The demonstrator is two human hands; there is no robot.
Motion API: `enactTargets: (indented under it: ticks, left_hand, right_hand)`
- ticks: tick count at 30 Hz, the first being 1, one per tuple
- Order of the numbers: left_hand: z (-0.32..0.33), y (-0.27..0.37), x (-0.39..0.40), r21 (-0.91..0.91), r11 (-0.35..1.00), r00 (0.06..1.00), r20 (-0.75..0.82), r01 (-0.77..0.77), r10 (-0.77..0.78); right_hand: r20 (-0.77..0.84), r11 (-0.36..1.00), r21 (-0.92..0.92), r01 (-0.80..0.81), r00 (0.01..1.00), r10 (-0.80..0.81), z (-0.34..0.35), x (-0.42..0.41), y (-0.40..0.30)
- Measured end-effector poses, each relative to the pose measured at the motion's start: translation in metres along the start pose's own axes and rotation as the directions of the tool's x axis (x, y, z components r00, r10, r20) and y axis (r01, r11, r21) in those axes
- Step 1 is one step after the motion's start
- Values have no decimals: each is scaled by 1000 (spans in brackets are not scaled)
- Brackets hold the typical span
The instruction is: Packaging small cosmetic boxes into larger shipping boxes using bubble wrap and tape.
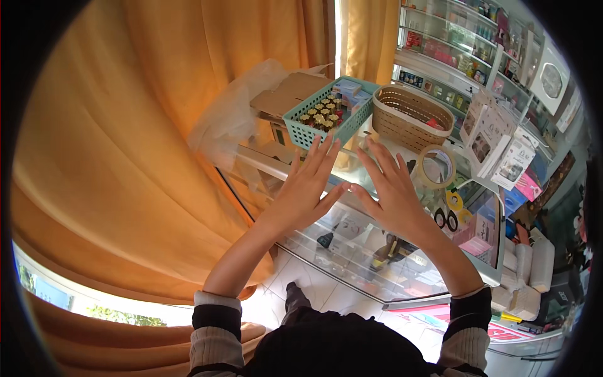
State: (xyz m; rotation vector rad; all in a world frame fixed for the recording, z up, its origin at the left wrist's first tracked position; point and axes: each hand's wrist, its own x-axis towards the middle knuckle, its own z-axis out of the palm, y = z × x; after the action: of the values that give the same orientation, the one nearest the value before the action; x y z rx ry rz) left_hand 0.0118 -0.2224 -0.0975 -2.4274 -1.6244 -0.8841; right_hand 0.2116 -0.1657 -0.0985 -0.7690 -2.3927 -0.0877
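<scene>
My left hand [313, 184] is held up with its fingers spread and nothing in it, in front of a teal plastic basket [304, 136]. That basket holds several small bottles with gold-coloured flower-shaped caps [322, 113] and light blue boxes [347, 88]. My right hand [388, 191] is likewise raised, fingers apart and empty, its thumb tip at or very near the left thumb tip. Beyond it stands a brown woven-look plastic basket [405, 123] with a small red item inside. A large roll of clear tape [437, 166] rests to the right of my right hand.
Under my hands is a glass display counter [339, 254] with goods inside. Black-handled scissors [446, 219], a yellow tape roll [454, 200] and a pink box [476, 235] are at its right. A cardboard box [287, 94] and orange curtains [141, 141] are on the left; stocked shelves [452, 45] stand behind.
</scene>
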Motion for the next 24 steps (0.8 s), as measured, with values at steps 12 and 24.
enactTargets:
  ticks: [12,24]
  left_hand:
    - [-40,-162,36,-146,989,999,-9,-34,33]
    - [-13,-259,102,2,985,974,147,-173,171]
  right_hand:
    - [17,999,-34,-11,1000,11,77,142,-15]
    - [259,990,-70,-123,956,138,112,234,30]
